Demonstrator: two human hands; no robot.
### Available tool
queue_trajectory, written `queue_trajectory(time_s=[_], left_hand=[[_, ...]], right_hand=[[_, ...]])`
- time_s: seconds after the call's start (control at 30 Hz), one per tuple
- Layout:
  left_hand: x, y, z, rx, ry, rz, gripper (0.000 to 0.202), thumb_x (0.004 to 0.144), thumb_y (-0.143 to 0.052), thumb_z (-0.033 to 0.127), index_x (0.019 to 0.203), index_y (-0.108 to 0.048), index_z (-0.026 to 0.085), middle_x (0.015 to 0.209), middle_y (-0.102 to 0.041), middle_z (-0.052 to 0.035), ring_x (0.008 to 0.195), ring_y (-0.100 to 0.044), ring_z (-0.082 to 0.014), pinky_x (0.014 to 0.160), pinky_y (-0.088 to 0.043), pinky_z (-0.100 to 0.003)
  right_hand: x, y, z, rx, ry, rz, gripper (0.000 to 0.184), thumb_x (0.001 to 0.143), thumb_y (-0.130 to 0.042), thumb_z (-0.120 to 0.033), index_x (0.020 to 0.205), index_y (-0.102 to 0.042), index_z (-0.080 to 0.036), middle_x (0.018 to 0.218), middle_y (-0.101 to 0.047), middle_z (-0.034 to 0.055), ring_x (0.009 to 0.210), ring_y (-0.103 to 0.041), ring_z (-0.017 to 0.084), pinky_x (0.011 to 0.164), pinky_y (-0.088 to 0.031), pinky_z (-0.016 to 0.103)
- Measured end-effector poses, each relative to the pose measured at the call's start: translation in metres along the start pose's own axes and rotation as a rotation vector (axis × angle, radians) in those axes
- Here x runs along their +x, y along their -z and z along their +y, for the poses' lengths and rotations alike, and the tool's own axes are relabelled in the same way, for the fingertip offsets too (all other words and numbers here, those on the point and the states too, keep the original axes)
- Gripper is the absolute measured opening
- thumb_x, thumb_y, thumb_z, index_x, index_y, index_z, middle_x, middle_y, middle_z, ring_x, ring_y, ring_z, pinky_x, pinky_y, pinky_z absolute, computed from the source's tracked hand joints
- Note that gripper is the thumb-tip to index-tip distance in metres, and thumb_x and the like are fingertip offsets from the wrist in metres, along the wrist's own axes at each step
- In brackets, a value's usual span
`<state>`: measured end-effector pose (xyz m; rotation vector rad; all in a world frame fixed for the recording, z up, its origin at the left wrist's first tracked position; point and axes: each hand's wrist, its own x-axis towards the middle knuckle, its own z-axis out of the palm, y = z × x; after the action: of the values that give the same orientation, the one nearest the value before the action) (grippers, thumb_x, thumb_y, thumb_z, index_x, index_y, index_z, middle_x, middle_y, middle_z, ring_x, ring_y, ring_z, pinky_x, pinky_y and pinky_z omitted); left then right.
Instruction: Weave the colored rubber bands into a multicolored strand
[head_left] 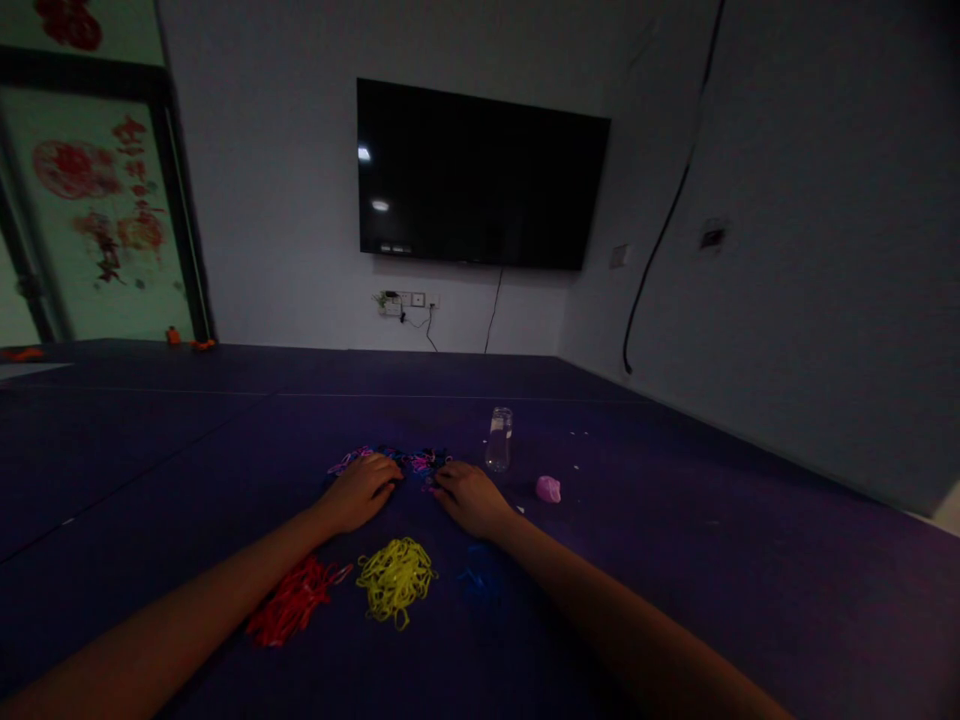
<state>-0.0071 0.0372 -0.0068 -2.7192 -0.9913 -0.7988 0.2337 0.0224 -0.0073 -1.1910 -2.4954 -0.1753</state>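
Observation:
A mixed pile of pink, purple and dark blue rubber bands [424, 461] lies on the purple surface ahead of me. My left hand [362, 490] rests at the near left of the pile, fingers stretched out and thumb apart. On the other side my right hand [474, 500] reaches the pile with slightly bent, parted fingers; its fingertips touch the bands. Closer to me are a heap of red rubber bands [294, 600] beside my left forearm, a heap of yellow rubber bands [397, 578] between my arms, and a few blue rubber bands [480, 580], dim, beside my right forearm.
Beyond my right hand stands a clear bottle [499, 440]. A pink lump [548, 489] sits right of it, with small white scraps around. The purple surface [675, 560] runs back to the wall, where a television [480, 180] hangs. A dark cable [660, 240] hangs at the right.

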Motion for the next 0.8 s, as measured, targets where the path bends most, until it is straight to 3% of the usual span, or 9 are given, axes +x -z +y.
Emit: queue_trajectory(time_s=[0.27, 0.6, 0.8], left_hand=[[0.0015, 0.0023, 0.0025, 0.001, -0.019, -0.029, 0.026, 0.098, -0.039, 0.027, 0.100, -0.063, 0.018, 0.100, -0.067, -0.0066, 0.098, -0.058, -0.0215, 0.091, -0.043, -0.038], [0.0008, 0.0000, 0.0006, -0.003, -0.016, -0.027, 0.027, 0.097, -0.039, 0.029, 0.098, -0.064, 0.018, 0.099, -0.067, -0.0075, 0.098, -0.058, -0.0220, 0.090, -0.044, -0.038], [0.0007, -0.0005, 0.0007, 0.006, -0.007, -0.034, 0.024, 0.095, -0.042, 0.026, 0.098, -0.064, 0.018, 0.099, -0.067, -0.0077, 0.097, -0.058, -0.0224, 0.090, -0.044, -0.038]], right_hand=[[-0.0001, -0.0013, 0.0019, 0.048, 0.010, 0.020, 0.031, 0.095, -0.045, -0.031, 0.114, -0.066, -0.019, 0.118, -0.065, 0.0088, 0.112, -0.056, 0.021, 0.095, -0.042, 0.034], [0.0006, 0.0012, -0.0003, -0.004, 0.009, -0.009, 0.029, 0.094, -0.045, -0.029, 0.100, -0.070, -0.015, 0.108, -0.067, 0.0109, 0.107, -0.057, 0.021, 0.093, -0.042, 0.033], [-0.0003, 0.0028, -0.0014, -0.008, 0.003, 0.032, 0.027, 0.093, -0.046, -0.023, 0.102, -0.070, -0.016, 0.115, -0.065, 0.0105, 0.106, -0.058, 0.020, 0.095, -0.042, 0.033]])
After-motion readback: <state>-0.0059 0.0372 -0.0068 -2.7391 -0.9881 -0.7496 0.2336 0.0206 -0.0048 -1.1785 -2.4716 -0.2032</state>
